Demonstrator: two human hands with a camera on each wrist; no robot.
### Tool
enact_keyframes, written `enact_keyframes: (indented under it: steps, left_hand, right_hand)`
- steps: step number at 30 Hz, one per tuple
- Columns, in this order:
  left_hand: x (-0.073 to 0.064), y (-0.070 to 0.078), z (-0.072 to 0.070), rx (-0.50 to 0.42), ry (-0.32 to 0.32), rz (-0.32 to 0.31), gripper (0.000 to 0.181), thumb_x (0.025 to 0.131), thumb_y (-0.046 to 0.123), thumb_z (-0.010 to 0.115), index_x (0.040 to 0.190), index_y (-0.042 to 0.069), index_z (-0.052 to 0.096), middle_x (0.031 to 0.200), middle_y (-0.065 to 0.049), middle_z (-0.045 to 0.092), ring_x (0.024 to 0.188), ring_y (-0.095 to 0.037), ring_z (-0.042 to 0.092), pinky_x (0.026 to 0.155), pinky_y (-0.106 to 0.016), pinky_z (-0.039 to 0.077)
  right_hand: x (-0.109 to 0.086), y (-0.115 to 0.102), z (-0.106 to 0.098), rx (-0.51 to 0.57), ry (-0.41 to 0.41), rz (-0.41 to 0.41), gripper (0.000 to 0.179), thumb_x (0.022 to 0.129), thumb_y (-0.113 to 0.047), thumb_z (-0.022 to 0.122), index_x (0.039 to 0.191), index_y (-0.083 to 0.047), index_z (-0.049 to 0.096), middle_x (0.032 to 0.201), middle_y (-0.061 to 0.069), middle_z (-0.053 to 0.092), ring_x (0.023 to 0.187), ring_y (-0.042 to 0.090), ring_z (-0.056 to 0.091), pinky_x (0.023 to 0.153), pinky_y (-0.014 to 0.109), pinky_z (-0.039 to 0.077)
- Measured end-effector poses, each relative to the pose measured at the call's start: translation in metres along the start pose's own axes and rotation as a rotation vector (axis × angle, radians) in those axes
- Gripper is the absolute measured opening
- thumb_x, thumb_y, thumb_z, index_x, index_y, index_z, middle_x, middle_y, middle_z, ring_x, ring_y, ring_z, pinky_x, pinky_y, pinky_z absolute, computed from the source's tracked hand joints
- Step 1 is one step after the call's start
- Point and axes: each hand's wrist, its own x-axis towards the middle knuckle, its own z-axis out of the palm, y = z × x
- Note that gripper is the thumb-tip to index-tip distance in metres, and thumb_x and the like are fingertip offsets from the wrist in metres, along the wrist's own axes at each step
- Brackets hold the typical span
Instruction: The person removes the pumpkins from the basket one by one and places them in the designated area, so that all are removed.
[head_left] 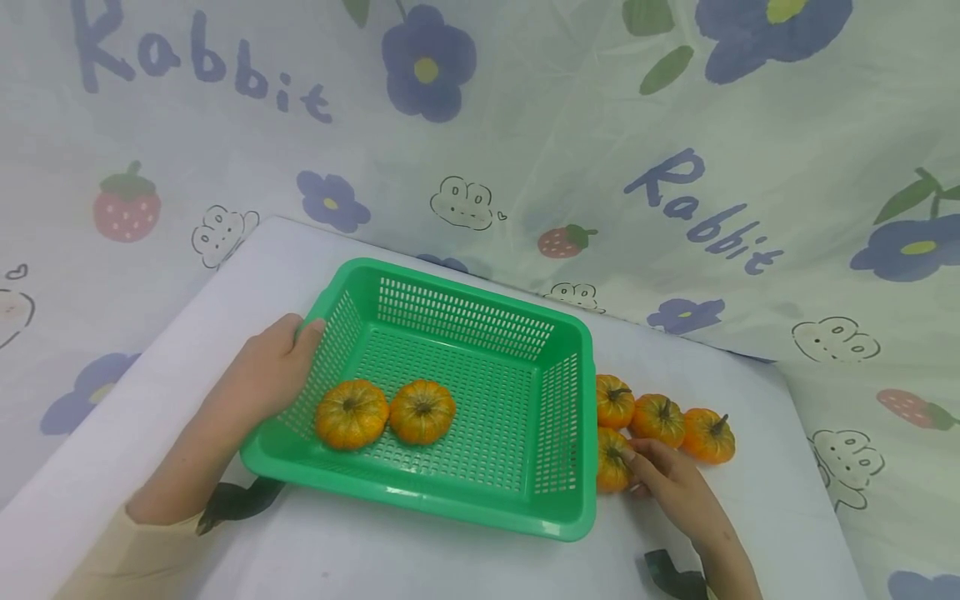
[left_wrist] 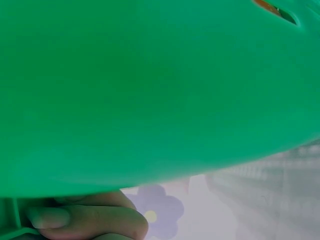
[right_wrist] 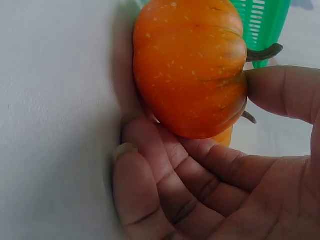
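A green plastic basket (head_left: 420, 500) with slotted walls tilts toward me in the head view. My left hand (head_left: 273, 367) grips its left rim, thumb on the edge; curled fingers (left_wrist: 95, 217) show under the rim in the left wrist view. Two small orange pumpkins (head_left: 351, 415) lie side by side on the basket's floor. To the basket's right, my right hand (head_left: 671, 483) holds another small pumpkin (right_wrist: 190, 70) on the table. Its thumb (right_wrist: 282, 90) presses near the stem and the other fingers lie against the pumpkin's side. The basket's wall hides part of this pumpkin in the head view.
Behind the held pumpkin, several more pumpkins (head_left: 658, 421) stand in a row on the white table (head_left: 360, 554), close to the basket's right wall. A patterned cloth (head_left: 510, 133) with flowers and rabbits hangs behind the table. Dark straps (head_left: 240, 504) circle both wrists.
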Motion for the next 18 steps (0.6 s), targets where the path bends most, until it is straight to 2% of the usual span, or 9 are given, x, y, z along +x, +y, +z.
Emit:
enact_keyframes:
  steps: [18]
  left_hand:
    - [0.0008,-0.0003,-0.0002,0.000,-0.005,0.005,0.054,0.113,0.049,0.021,0.106,0.002,0.046,0.083,-0.013,0.050,0.072,-0.028,0.053,0.059,-0.037,0.049]
  right_hand:
    - [0.0057,0.0039,0.0043,-0.047,0.042,-0.013,0.034,0.106,-0.022,0.056,0.127,0.003,0.065,0.085,0.003,0.066,0.079,0.020,0.060,0.070,0.029,0.052]
